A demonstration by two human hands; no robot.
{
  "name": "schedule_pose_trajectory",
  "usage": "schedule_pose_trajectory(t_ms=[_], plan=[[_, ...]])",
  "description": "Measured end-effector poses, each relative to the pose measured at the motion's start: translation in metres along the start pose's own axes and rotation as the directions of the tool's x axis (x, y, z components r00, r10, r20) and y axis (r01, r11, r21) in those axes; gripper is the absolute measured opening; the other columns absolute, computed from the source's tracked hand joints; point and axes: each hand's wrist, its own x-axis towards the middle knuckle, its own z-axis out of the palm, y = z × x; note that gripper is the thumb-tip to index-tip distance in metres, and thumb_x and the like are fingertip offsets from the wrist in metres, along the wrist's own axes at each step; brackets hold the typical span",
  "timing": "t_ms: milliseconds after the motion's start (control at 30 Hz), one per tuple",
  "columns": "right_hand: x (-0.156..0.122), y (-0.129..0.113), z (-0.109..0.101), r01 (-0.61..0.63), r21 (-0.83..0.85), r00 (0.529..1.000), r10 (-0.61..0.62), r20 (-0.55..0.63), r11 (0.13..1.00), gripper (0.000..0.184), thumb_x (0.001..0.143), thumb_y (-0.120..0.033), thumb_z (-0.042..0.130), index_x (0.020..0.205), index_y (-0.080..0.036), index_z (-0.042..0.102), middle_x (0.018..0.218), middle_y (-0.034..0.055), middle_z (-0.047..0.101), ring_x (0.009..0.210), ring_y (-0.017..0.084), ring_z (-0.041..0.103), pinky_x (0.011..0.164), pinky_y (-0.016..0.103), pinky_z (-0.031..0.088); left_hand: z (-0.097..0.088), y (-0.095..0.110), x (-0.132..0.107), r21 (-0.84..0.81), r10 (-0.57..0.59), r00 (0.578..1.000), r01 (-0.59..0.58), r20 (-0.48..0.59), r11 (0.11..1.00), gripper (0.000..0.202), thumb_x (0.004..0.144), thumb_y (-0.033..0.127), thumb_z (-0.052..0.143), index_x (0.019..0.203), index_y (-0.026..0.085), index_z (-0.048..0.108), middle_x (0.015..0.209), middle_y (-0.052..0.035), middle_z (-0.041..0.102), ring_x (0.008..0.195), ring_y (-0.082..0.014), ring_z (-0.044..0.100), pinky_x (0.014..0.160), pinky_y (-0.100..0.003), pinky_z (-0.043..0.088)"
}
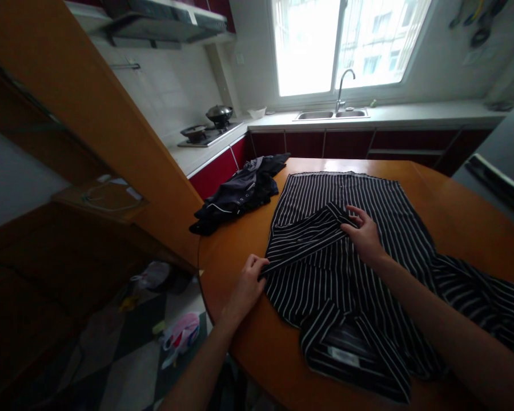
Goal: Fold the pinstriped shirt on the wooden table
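Observation:
A black shirt with white stripes (389,228) lies spread on the wooden table (462,217), its collar toward me and its hem toward the window. Its left-hand sleeve is folded across the body. My left hand (251,282) pinches the sleeve's edge near the shirt's left side. Over the middle of the shirt, my right hand (364,234) grips the cuff end of the same sleeve between thumb and fingers. The other sleeve (484,291) stretches out to the right, partly behind my right forearm. A pale label shows inside the collar.
A pile of dark clothes (244,188) lies at the table's left edge. Beyond the table are a counter with a sink (334,115) and a stove (214,134) carrying pans. A wooden partition (154,154) stands on the left. A pink bag (184,331) rests on the checkered floor.

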Motion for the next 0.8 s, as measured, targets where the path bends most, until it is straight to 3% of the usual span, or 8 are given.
schedule_pose_trajectory(t_ms=[200, 400, 467, 567, 700, 800], plan=[[-0.005, 0.021, -0.003, -0.189, -0.091, 0.982, 0.19, -0.005, 0.978, 0.067, 0.065, -0.02, 0.066, 0.131, -0.015, 0.059, 0.108, 0.0115, 0.068, 0.076, 0.021, 0.069, 0.064, 0.033, 0.059, 0.001, 0.001, -0.008, 0.053, 0.103, 0.993, -0.106, 0.055, 0.993, 0.036, 0.085, 0.0, 0.046, 0.102, 0.025, 0.066, 0.1, -0.0042, 0.059, 0.094, -0.0187, 0.061, 0.087, -0.033, 0.053], [-0.001, 0.019, -0.005, -0.029, -0.108, 0.999, 0.03, 0.011, 0.994, 0.063, 0.067, -0.023, 0.068, 0.129, -0.016, 0.062, 0.109, 0.0104, 0.069, 0.095, 0.025, 0.07, 0.082, 0.037, 0.06, -0.017, 0.005, -0.002, 0.014, 0.103, 0.981, -0.107, 0.165, 0.994, 0.015, 0.096, 0.023, 0.056, 0.099, 0.024, 0.071, 0.103, -0.004, 0.062, 0.094, -0.0182, 0.063, 0.089, -0.032, 0.051], [0.001, 0.025, -0.005, -0.037, -0.142, 0.999, 0.038, 0.007, 0.989, 0.062, 0.066, -0.023, 0.068, 0.128, -0.015, 0.062, 0.108, 0.0114, 0.07, 0.094, 0.026, 0.07, 0.081, 0.04, 0.061, -0.023, 0.002, 0.021, -0.017, 0.107, 0.987, -0.106, 0.122, 0.994, 0.021, 0.1, 0.028, 0.052, 0.097, 0.023, 0.072, 0.103, -0.0044, 0.064, 0.095, -0.0181, 0.063, 0.089, -0.031, 0.051], [0.001, 0.04, -0.005, -0.058, -0.176, 0.998, 0.058, -0.006, 0.983, 0.062, 0.066, -0.021, 0.066, 0.127, -0.015, 0.062, 0.106, 0.0119, 0.07, 0.093, 0.027, 0.071, 0.079, 0.041, 0.061, -0.02, -0.01, 0.077, 0.027, 0.091, 0.996, -0.091, 0.005, 0.995, 0.024, 0.099, 0.024, 0.049, 0.109, 0.021, 0.071, 0.106, -0.0066, 0.064, 0.103, -0.0207, 0.061, 0.097, -0.035, 0.048], [0.001, 0.051, -0.006, -0.098, -0.173, 0.995, 0.099, -0.008, 0.98, 0.063, 0.066, -0.019, 0.065, 0.128, -0.015, 0.062, 0.103, 0.0115, 0.071, 0.087, 0.026, 0.072, 0.076, 0.039, 0.062, 0.004, -0.032, 0.149, 0.195, 0.064, 0.991, -0.086, 0.114, 0.977, 0.023, 0.091, 0.032, 0.066, 0.111, 0.022, 0.072, 0.113, -0.0084, 0.058, 0.112, -0.0261, 0.053, 0.105, -0.041, 0.043], [0.0, 0.047, -0.008, -0.106, -0.14, 0.994, 0.106, -0.007, 0.984, 0.062, 0.066, -0.02, 0.065, 0.128, -0.014, 0.061, 0.099, 0.0105, 0.072, 0.079, 0.025, 0.072, 0.071, 0.038, 0.062, 0.023, -0.047, 0.173, 0.251, 0.034, 0.981, -0.081, 0.189, 0.965, 0.02, 0.089, 0.04, 0.07, 0.097, 0.021, 0.074, 0.118, -0.0085, 0.054, 0.115, -0.0277, 0.049, 0.105, -0.044, 0.042]])
